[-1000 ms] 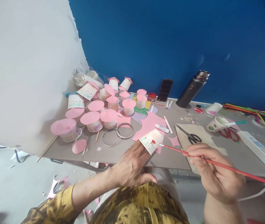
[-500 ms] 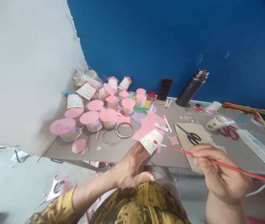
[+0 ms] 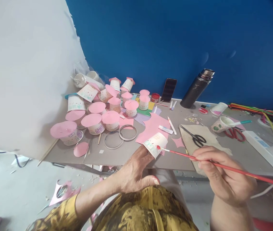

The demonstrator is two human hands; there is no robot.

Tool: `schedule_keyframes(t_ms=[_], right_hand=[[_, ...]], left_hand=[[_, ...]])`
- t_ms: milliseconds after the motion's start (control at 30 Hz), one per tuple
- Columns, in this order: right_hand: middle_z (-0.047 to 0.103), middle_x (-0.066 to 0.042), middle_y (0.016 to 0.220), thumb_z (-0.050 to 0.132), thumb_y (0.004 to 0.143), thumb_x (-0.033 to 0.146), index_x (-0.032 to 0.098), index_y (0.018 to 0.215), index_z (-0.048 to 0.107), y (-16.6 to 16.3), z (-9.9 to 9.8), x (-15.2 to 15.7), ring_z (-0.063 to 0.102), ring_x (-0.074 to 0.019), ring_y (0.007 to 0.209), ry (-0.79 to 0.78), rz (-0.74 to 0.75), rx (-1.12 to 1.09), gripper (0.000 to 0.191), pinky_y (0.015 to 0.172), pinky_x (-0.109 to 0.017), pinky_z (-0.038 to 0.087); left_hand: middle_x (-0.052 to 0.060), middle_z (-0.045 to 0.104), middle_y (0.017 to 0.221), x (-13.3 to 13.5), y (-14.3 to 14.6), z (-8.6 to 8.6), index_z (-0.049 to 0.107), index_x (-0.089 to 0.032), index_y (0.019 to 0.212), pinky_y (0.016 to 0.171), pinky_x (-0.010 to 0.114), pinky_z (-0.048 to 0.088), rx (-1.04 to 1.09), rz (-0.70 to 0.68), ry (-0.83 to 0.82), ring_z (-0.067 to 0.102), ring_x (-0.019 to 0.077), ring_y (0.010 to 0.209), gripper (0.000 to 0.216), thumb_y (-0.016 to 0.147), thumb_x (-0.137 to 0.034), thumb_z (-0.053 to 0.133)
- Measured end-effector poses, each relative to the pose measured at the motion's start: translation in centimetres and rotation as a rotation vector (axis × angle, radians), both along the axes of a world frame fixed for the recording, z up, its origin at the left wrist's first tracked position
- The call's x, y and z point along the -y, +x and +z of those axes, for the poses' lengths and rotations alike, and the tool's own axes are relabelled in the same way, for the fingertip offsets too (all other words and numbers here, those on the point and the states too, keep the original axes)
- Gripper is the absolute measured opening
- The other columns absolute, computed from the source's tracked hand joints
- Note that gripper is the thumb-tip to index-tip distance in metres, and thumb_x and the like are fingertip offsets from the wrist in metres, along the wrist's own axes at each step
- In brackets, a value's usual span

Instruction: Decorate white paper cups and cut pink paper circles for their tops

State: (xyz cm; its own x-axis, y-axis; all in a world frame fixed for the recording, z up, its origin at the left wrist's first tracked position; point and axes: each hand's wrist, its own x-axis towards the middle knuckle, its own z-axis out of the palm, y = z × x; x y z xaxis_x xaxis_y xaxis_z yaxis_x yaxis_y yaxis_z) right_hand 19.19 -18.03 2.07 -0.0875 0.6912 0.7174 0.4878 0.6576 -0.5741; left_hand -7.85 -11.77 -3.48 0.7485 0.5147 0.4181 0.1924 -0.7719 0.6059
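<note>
A white paper cup (image 3: 153, 141) with green, orange and red marks sits tilted over the fingers of my left hand (image 3: 137, 170). Those fingers reach inside the cup and are partly hidden by it; the thumb points out below. My right hand (image 3: 225, 175) pinches the long red handle of a paintbrush (image 3: 182, 154). The brush's tip touches a red painted spot on the cup's side. Under and behind the cup lies pink paper (image 3: 152, 126) with curved cut edges.
Several paper cups with pink paper discs (image 3: 92, 120) crowd the table's left. Tape rings (image 3: 128, 133), black scissors (image 3: 196, 138) on a cloth, a marker (image 3: 172, 125), a phone (image 3: 169, 89), a thermos (image 3: 196, 89) and a power strip (image 3: 262, 150) surround the hands.
The brush tip has shifted slightly left across the red spot, whose outline now looks more uneven. My right hand has moved a little left; the left still holds the cup.
</note>
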Motion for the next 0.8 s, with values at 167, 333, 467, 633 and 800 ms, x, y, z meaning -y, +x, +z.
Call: schedule_keyframes(t_ms=[167,333,467,633,800], right_hand=[[0.075,-0.007,0.086,0.064,0.094,0.013,0.020,0.099,0.075,-0.1,0.0,0.0,0.073,-0.0243,0.080,0.023,-0.027,-0.018,0.013,0.068,-0.037,0.060],[0.075,-0.006,0.083,0.066,0.092,0.010,0.020,0.098,0.075,-0.1,0.3,0.1,0.074,-0.0247,0.080,0.107,-0.062,-0.049,0.015,0.067,-0.037,0.060],[0.076,-0.007,0.089,0.065,0.094,0.012,0.021,0.100,0.075,-0.2,0.1,0.1,0.074,-0.0241,0.084,0.050,-0.035,-0.027,0.015,0.070,-0.036,0.061],[0.076,-0.008,0.093,0.063,0.095,0.012,0.021,0.101,0.073,-0.5,-0.1,0.0,0.073,-0.0221,0.080,-0.020,0.009,0.038,0.015,0.067,-0.035,0.061],[0.075,-0.007,0.085,0.065,0.093,0.010,0.019,0.100,0.075,-0.6,0.0,-0.1,0.073,-0.0246,0.079,0.115,-0.063,-0.078,0.015,0.068,-0.039,0.062]], left_hand=[[0.024,0.037,0.168,0.0,0.0,0.0,0.020,-0.021,0.170,0.120,0.063,0.041,-0.002,0.007,0.002,0.038,0.0437,0.154,0.093,0.098,-0.078,0.034],[0.025,0.035,0.169,0.2,0.2,-0.9,0.017,-0.021,0.170,0.120,0.066,0.039,-0.044,0.074,0.151,0.035,0.0463,0.155,0.098,0.095,-0.078,0.043],[0.028,0.037,0.167,0.4,0.4,-1.7,0.017,-0.017,0.169,0.120,0.067,0.039,-0.080,0.112,0.265,0.035,0.0473,0.154,0.106,0.091,-0.078,0.053],[0.029,0.042,0.163,0.4,0.4,-1.9,0.020,-0.014,0.168,0.119,0.066,0.040,-0.092,0.108,0.319,0.037,0.0474,0.153,0.106,0.091,-0.077,0.055],[0.028,0.041,0.164,0.4,0.4,-2.0,0.021,-0.015,0.168,0.120,0.066,0.039,-0.091,0.115,0.296,0.036,0.0467,0.154,0.103,0.092,-0.077,0.053]])
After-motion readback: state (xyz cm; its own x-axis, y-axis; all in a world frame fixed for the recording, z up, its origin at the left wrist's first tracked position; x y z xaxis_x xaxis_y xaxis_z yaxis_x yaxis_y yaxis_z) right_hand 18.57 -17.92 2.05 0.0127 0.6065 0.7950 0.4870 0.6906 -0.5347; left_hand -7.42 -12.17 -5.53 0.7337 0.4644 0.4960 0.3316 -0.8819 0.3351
